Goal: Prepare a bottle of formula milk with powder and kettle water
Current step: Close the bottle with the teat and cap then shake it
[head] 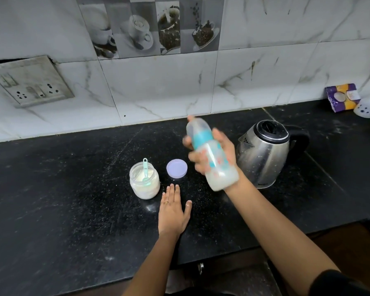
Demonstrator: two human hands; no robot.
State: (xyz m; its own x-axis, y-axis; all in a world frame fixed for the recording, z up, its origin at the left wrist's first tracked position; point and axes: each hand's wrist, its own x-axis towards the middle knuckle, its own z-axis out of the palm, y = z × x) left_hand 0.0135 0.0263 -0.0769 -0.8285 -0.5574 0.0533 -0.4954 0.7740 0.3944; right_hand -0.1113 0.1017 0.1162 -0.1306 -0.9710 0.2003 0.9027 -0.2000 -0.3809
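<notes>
My right hand (223, 150) grips a capped baby bottle (210, 154) with a teal collar, lifted above the black counter (73, 189) and tilted with its teat toward the wall. The bottle is motion-blurred and holds milky white liquid at its base. My left hand (174, 210) rests flat on the counter, fingers straight, just right of an open jar of white powder (144, 181) with a teal scoop (145, 169) standing in it. The jar's lilac lid (177, 168) lies upside down beside it. A steel kettle (265, 152) stands right of the bottle, lid shut.
A tiled wall runs behind the counter, with a socket plate (32, 81) at the left. A purple packet (343, 100) and a white container (366, 107) sit at the far right. The counter's front edge drops to brown cabinets (222, 272) near my arms.
</notes>
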